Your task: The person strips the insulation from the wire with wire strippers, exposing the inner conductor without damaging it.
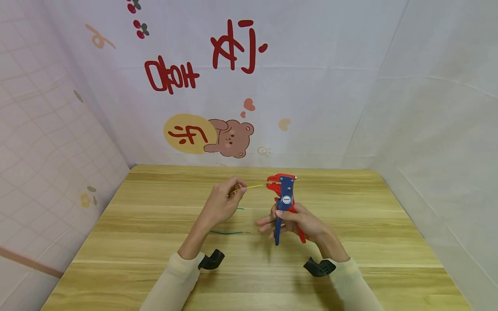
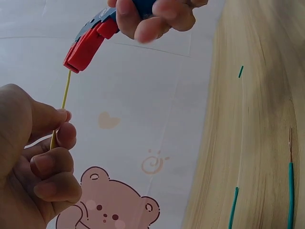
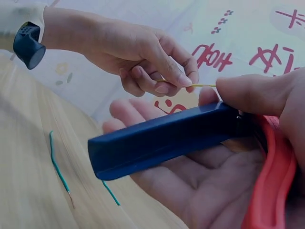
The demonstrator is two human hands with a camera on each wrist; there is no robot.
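Note:
My left hand (image 1: 223, 201) pinches a thin yellow wire (image 1: 254, 186) between thumb and fingertips. The wire's far end points right, close to the red jaws of a wire stripper (image 1: 287, 190); in the left wrist view it meets the tip of those jaws. My right hand (image 1: 309, 222) holds the stripper upright, thumb across the tool near the top of its handles. The blue handle (image 3: 162, 143) stands apart from the red handle (image 3: 271, 191), and several fingers stretch out loosely beyond the blue one.
On the wooden table (image 1: 350, 242) below lie a green wire (image 1: 227, 233) with a bare copper end and a second green wire (image 2: 233, 207). A short green piece (image 2: 240, 71) lies farther off. White cloth walls (image 1: 319, 108) with printed pictures enclose the back and sides.

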